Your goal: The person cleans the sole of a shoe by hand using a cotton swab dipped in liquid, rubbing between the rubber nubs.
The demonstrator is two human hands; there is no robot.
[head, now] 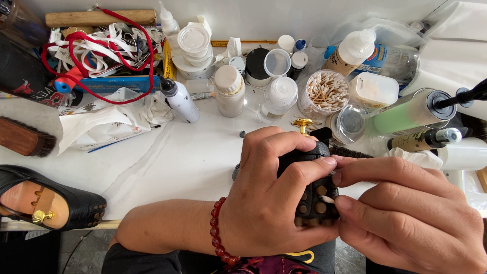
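— What's closest to us here?

— The left hand [271, 195], with a red bead bracelet [219, 234] at the wrist. It is wrapped shut around a black leather shoe with round brass studs and a gold buckle [314, 195], gripping it by the upper, low over the person's lap at the near edge of the white tabletop [177, 162].

— And the other?

— The right hand [406, 215] is pinched closed on a thin white cotton swab [327, 199], its tip touching the leather between the studs.

— How would that shoe handle, you think?

— Light, I'd judge, and the leather firm but yielding, so a full wrap round the body suits it. The studs give some purchase; the buckle I would leave alone. The swab looks flimsy and would bend under pressure.

— Further off?

— On the left, at the tabletop's edge, lies the matching black loafer with tan insole [45, 200]. Beyond the hands stands a clear round tub of cotton swabs [326, 92], a white squeeze bottle with black cap [180, 100] and a green tube [408, 112] on the right. Farthest back, a heap of white laces with a red cord [96, 45].
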